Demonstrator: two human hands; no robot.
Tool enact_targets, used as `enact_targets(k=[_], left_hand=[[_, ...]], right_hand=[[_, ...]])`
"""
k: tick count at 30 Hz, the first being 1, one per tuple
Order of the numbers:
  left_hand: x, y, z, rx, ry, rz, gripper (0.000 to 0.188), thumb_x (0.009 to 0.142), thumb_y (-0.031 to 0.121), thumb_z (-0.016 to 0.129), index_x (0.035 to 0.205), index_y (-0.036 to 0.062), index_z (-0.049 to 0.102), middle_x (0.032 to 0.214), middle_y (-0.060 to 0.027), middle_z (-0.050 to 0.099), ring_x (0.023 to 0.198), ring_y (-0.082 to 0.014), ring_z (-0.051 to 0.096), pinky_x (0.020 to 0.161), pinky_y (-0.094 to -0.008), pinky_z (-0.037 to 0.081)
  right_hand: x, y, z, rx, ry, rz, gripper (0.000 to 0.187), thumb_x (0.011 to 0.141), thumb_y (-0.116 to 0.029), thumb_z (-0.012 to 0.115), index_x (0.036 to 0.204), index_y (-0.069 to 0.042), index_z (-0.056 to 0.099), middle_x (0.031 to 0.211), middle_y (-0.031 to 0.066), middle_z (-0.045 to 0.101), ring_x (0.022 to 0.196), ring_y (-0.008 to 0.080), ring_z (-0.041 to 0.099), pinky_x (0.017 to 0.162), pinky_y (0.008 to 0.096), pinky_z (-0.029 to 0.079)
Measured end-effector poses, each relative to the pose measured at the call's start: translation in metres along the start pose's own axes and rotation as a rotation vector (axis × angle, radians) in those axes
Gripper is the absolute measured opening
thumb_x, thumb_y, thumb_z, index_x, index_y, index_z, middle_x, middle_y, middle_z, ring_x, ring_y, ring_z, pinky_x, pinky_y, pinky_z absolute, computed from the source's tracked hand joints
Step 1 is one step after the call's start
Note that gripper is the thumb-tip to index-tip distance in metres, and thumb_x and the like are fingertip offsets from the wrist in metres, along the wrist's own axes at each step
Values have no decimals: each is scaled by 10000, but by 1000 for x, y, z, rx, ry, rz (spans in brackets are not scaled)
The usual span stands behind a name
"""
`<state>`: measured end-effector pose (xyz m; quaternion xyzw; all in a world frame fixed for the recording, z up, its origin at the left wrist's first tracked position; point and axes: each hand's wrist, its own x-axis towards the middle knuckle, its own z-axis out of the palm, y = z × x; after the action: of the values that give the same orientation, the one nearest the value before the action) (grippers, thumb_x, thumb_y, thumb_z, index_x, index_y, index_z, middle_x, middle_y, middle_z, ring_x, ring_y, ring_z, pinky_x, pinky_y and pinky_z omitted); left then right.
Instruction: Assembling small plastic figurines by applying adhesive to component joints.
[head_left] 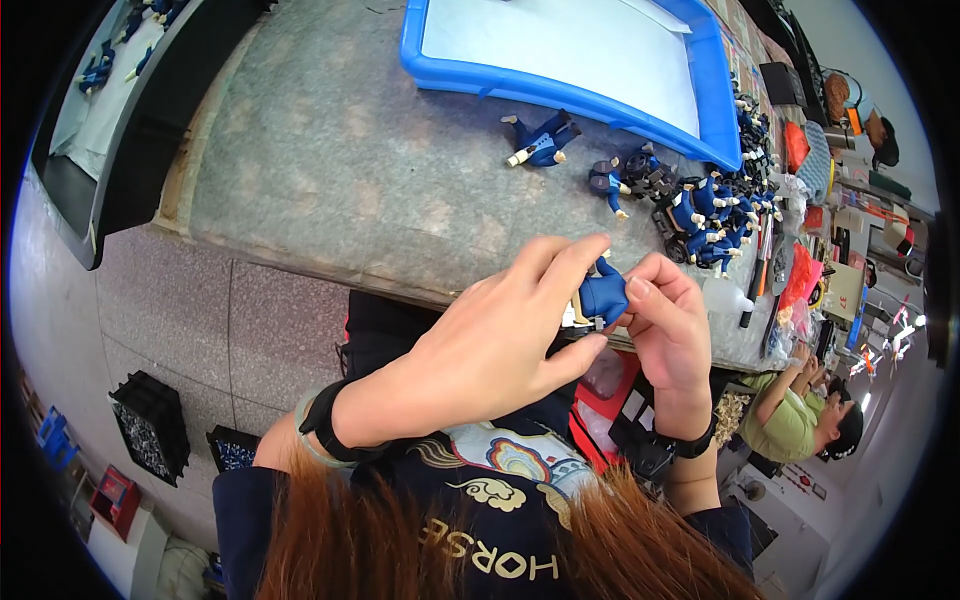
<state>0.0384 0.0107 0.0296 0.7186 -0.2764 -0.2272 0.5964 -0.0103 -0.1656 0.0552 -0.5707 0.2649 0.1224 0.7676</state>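
Just past the table's front edge, both my hands hold a small blue-suited figurine [604, 296]. My left hand [505, 325] curves round its left side, the thumb low and the fingers over the top. With thumb and fingers, my right hand [668, 320] pinches the right side of it. White and black parts show at the figurine's lower end; the rest is covered by my fingers. Beyond my hands a similar headless-looking figurine [543, 140] lies on its own, and a heap of blue figurines with black parts [705, 215] spreads to the right.
A blue tray [570, 100] with a white lining stands at the far side of the grey-covered table [330, 170]. At the far left is a black bin [150, 120] holding more figurines. Black crates [150, 425] rest on the floor. On the right sits another person in green [785, 415].
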Motion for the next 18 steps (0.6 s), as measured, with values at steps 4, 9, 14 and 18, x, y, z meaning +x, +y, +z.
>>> enact_targets(k=[4, 9, 14, 18], left_hand=[[0, 2, 1, 30, 17, 35, 521, 675, 115, 621, 1142, 38, 401, 1041, -164, 477, 927, -342, 509, 758, -380, 441], [0, 4, 5, 72, 84, 103, 478, 640, 100, 632, 1074, 36, 441, 1009, -146, 497, 867, -318, 538, 701, -367, 464], [0, 4, 6, 64, 110, 136, 459, 630, 90, 631, 1050, 29, 457, 986, -140, 506, 834, -311, 549, 675, -361, 470], [0, 5, 2, 74, 75, 119, 452, 636, 85, 620, 1052, 22, 454, 987, -144, 504, 837, -315, 548, 673, -364, 469]], right_hand=[[-2, -4, 2, -27, 18, -54, 90, 798, -82, 549, 801, -5, 503, 737, 75, 577, 620, 111, 569, 578, 254, 495], [-6, -8, 3, 17, -13, -42, 84, 800, -74, 544, 795, -7, 494, 742, 78, 576, 625, 115, 569, 591, 265, 506], [-7, -8, 4, 29, -13, -34, 77, 804, -69, 536, 789, -8, 491, 734, 81, 576, 627, 115, 573, 580, 263, 513], [-6, -9, 3, 45, -33, -7, 75, 809, -72, 527, 787, -9, 494, 733, 89, 583, 613, 113, 577, 565, 261, 516]])
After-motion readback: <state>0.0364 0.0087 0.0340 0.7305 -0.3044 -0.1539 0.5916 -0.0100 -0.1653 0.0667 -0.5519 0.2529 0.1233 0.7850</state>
